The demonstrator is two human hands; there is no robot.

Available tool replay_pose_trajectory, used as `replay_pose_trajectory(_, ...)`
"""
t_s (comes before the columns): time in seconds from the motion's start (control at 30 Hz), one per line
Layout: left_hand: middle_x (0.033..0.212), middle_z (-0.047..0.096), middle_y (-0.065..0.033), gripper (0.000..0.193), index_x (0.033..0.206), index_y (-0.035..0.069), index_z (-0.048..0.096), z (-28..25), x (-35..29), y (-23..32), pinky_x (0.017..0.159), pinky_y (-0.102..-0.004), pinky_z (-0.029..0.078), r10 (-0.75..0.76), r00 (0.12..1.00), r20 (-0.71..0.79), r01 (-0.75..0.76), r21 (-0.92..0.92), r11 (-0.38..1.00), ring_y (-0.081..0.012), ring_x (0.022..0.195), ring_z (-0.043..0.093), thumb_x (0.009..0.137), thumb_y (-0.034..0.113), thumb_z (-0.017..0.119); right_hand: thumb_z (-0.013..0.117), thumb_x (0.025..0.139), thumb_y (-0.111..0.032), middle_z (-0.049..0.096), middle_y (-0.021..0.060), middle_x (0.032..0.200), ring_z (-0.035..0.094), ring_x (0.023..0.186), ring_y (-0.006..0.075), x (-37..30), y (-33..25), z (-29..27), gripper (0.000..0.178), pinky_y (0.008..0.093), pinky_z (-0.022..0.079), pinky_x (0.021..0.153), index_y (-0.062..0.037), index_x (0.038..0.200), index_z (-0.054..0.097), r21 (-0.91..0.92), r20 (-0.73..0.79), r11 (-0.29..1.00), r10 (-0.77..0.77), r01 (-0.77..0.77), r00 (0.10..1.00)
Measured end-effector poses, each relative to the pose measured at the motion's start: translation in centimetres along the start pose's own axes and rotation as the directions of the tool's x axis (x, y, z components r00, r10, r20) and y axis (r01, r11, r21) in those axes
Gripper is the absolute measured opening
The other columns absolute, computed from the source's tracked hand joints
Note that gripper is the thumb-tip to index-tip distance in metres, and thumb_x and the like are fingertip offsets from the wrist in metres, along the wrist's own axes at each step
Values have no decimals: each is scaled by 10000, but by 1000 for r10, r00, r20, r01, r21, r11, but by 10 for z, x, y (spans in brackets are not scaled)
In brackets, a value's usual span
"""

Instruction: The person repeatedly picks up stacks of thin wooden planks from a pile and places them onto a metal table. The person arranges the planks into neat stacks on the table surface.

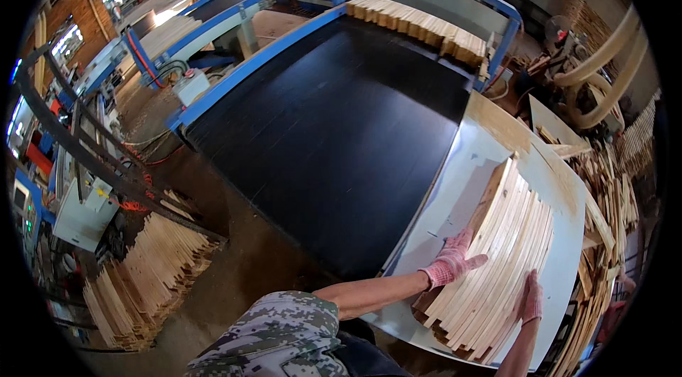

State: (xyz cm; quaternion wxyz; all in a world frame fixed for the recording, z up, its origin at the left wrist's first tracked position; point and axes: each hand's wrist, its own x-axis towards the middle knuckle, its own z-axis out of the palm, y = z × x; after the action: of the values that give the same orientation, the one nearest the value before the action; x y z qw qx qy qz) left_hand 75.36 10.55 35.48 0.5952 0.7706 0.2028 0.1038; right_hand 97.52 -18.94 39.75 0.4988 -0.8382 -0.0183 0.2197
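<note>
At lower right, my gloved right hand [532,297] and left hand [451,260], fingers extended rather than clenched, brace opposite sides of pale wooden strips [506,253] on a grey table [566,235]. Gathering looks largely done; uneven ends appear left to square. Past the black belt [320,132], centre, another wooden row [416,26] stands, upper centre.

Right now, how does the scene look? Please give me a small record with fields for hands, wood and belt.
Left hand: gloved, on the left side of the strips
Right hand: gloved, at their right edge
Strips: wooden, side by side on the pale table
Belt: black, wide, left of the table
Far end of belt: wood row
Lower left: wood stack
</note>
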Motion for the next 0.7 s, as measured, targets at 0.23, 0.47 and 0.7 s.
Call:
replay_pose_trajectory(0.23, 1700, 229, -272, 1230, 1663, -2, 173, -61, -26, -41, 1283, -475, 190, 135, 988, -77, -147, -172, 974, -437, 1575, 200, 841, 768, 667, 716, 990, -462, 680, -11, 888, 597, 788, 110, -42, -20, 60, 420, 301, 504, 743, -48, 919, 733, -3, 42, 995, -101, 101, 994)
replay_pose_trajectory(0.47, 1744, 152, -209, 1228, 1689, 54, 80, -233, -93, -76, 1305, -438, 110, 47, 996, -76, -61, -198, 978, -337, 1618, 103, 866, 665, 755, 772, 907, -391, 706, 49, 918, 648, 841, 145, -124, -102, 219, 412, 317, 523, 766, 12, 984, 732, -65, 181, 989, -122, 136, 976)
replay_pose_trajectory(0.7, 1611, 419, -274, 1071, 1661, 0, 180, -413, -119, -88, 1247, -375, 301, 113, 978, -173, -85, 162, 983, -367, 1527, 379, 910, 454, 795, 822, 873, -310, 769, 89, 1087, 710, 961, 168, -154, -162, 378, 502, 324, 557, 861, 38, 1220, 718, -67, 342, 984, -134, 167, 930)
